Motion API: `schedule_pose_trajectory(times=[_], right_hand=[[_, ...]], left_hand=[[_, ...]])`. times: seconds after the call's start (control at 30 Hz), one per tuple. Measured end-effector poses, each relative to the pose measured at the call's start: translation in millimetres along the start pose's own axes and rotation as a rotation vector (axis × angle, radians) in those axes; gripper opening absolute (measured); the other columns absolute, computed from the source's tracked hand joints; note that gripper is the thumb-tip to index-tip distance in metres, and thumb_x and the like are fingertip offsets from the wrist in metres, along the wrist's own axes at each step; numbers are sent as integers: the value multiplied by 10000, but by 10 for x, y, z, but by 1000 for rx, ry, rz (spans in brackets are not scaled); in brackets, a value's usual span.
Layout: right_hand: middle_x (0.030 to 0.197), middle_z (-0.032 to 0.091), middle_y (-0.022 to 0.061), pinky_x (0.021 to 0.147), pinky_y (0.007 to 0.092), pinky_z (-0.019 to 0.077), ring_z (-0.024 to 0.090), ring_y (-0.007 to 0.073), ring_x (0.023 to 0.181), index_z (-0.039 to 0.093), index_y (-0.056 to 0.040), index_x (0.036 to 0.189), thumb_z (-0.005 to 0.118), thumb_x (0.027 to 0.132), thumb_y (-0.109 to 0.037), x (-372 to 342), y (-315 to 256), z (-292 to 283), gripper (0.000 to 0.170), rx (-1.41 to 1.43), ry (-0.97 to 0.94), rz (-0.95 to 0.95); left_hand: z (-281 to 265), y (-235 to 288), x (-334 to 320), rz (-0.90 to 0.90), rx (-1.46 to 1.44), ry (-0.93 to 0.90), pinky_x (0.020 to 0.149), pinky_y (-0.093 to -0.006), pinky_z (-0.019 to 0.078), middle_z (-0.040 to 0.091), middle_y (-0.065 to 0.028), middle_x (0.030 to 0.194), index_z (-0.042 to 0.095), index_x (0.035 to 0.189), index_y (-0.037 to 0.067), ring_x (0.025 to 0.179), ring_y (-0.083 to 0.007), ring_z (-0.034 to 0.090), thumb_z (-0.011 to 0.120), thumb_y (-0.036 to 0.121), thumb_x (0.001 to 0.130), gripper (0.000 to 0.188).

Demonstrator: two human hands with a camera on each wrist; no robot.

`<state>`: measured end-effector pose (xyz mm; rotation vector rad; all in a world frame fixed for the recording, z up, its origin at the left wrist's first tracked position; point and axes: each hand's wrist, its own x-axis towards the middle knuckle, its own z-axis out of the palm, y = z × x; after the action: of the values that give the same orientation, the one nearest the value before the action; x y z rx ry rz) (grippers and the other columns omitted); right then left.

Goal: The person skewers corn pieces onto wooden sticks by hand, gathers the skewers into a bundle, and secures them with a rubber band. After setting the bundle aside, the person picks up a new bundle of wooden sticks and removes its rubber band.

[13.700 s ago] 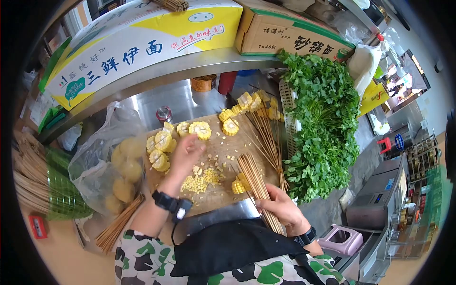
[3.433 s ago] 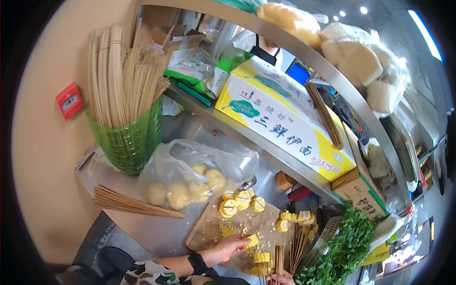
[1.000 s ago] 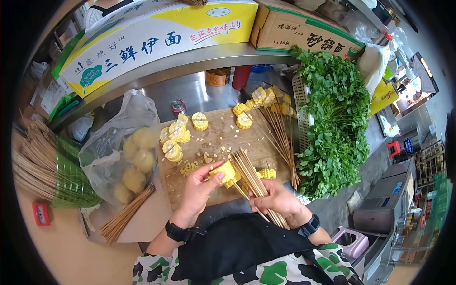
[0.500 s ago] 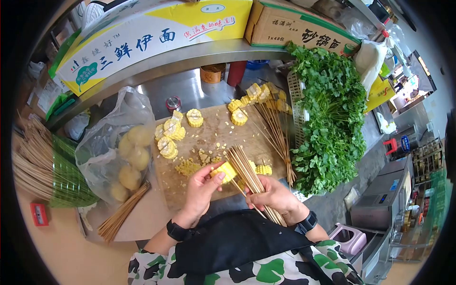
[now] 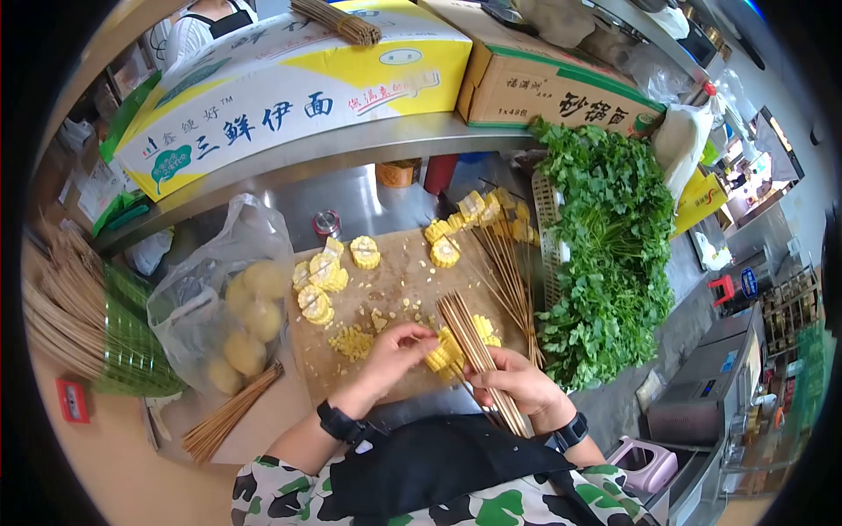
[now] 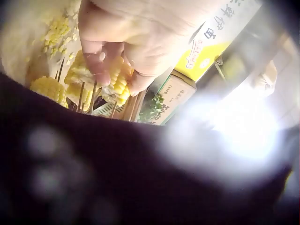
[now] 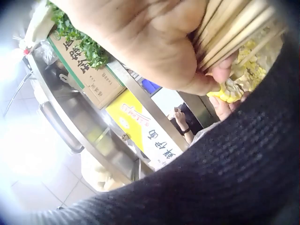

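My left hand (image 5: 396, 358) has its fingertips at a yellow corn piece (image 5: 445, 353). The left wrist view shows this corn (image 6: 117, 86) between thumb and fingers, a loose kernel stuck to one finger. My right hand (image 5: 519, 382) grips a bundle of bamboo skewers (image 5: 474, 344), which slants over the near part of the cutting board (image 5: 399, 272). Skewers run below the corn toward that hand. Another corn piece (image 5: 485, 330) shows just past the bundle. Cut corn (image 5: 317, 279) is grouped at the board's left, with loose kernels (image 5: 353, 342) nearer me.
Skewered corn (image 5: 474, 209) lies at the far right of the board, its skewers (image 5: 507, 280) pointing toward me. Leafy greens (image 5: 605, 254) fill a basket on the right. Left are a plastic bag (image 5: 180, 307) of round yellowish items and another skewer bundle (image 5: 230, 416). Boxes (image 5: 289, 105) line the shelf.
Over the last second, the left hand has shifted slightly, and its fingers have moved to the corn's left side. The right hand keeps its grip on the skewers. The head view has tilted up.
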<state>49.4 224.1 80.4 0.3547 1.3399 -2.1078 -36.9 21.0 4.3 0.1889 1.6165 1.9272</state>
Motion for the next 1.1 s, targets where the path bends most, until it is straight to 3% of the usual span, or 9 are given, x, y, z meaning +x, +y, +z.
schedule_pose_trajectory(times=[0.07,0.2,0.33,0.43,0.57,0.6,0.7,0.83,1.1], right_hand=[[723,544,49,568,238,452,547,135,617,512,-8,966,575,800,-55,30,5,-49,184,117,-22,-11],[801,559,55,670,239,450,550,139,725,538,1,955,579,774,-30,100,89,-164,188,164,-22,-11],[890,577,3,690,204,427,531,76,776,573,-15,1037,601,798,-37,114,28,-174,242,-106,86,-32],[925,577,-20,692,190,416,519,52,783,581,-37,1079,622,805,-43,137,-3,-150,277,-151,63,-53],[888,568,-23,652,187,419,519,53,749,571,-50,1079,652,793,-40,162,76,-159,297,-103,117,-32],[865,565,-23,626,191,422,519,54,729,560,-45,1068,664,795,-50,160,65,-139,292,-101,108,-59],[845,567,-11,600,198,427,524,62,701,549,-34,1050,675,797,-59,123,38,-107,284,-49,58,-69],[790,575,10,567,201,432,533,75,655,541,-29,1023,692,788,-56,89,-8,32,281,-92,20,-31],[746,573,-6,512,173,411,549,55,635,535,-61,933,703,780,-57,10,49,151,227,-108,-28,-41]], left_hand=[[-333,-46,348,-25,42,37,658,-227,445,580,-20,903,612,981,11,764,-80,530,662,140,826,207],[-814,237,818,602,1272,458,800,-361,465,547,-142,1030,584,983,10,990,-288,541,617,15,730,255],[-896,112,1158,326,1457,425,859,-378,450,537,-152,1058,579,971,5,1044,-331,495,595,-24,684,289],[-862,32,1211,309,1539,405,844,-380,453,534,-151,1053,587,954,8,1011,-337,502,602,-13,689,265],[-761,144,894,531,1219,312,776,-356,472,555,-155,915,590,970,-6,877,-314,548,648,53,706,277],[-700,313,790,218,1051,211,773,-349,500,588,-140,929,573,1004,-29,867,-288,591,624,73,773,258],[-688,350,466,-112,-376,75,781,-339,525,601,-124,1000,552,1045,-40,875,-256,614,560,83,852,229],[-600,458,19,-140,-596,8,780,-275,527,607,-124,1017,541,1089,-33,878,-199,613,527,138,906,251],[-292,451,-231,-106,-459,50,635,-194,506,629,-87,958,577,1058,-9,767,-131,619,571,222,906,276]])
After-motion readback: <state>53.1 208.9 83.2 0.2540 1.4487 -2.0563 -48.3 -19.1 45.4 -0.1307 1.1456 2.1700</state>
